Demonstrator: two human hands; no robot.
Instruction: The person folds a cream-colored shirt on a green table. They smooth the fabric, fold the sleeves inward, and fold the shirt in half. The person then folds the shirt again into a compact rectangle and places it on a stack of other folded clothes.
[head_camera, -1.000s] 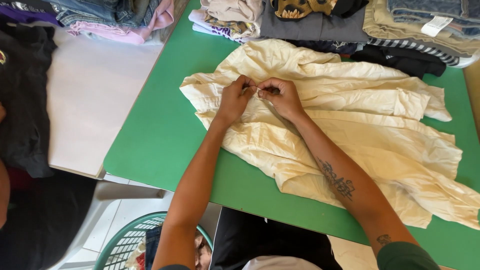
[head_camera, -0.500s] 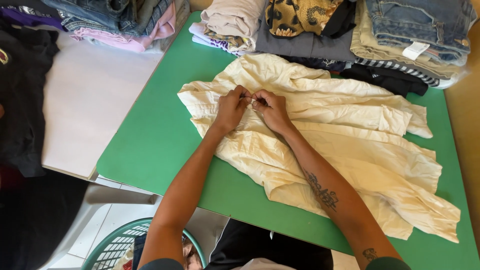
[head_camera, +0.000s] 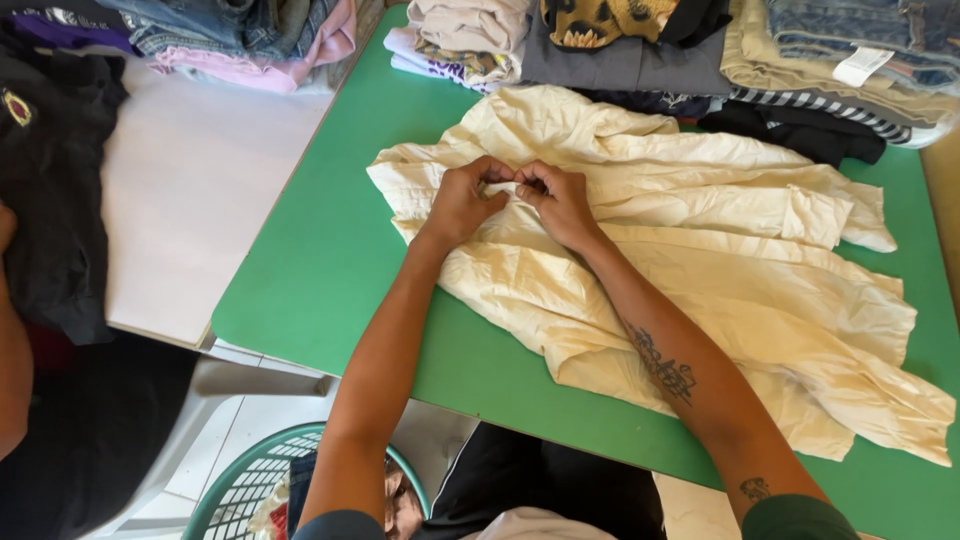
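Both the left hand (head_camera: 462, 203) and right hand (head_camera: 556, 203) are pinching the cream shirt (head_camera: 700, 260) front on the green counter (head_camera: 330, 250), apparently fastening a button.

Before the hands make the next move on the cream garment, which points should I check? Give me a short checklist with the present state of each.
1. Both hands on the cloth: left hand and right hand pinch the cream garment at one spot, close together. Ok.
2. Garment lies fully on the green table: ok.
3. Garment smooth: not ok, it is wrinkled and bunched.
4. What the fingertips pinch, a button or a seam: cannot tell.
5. Room behind: not ok, the folded clothes stacks touch the garment's far edge.
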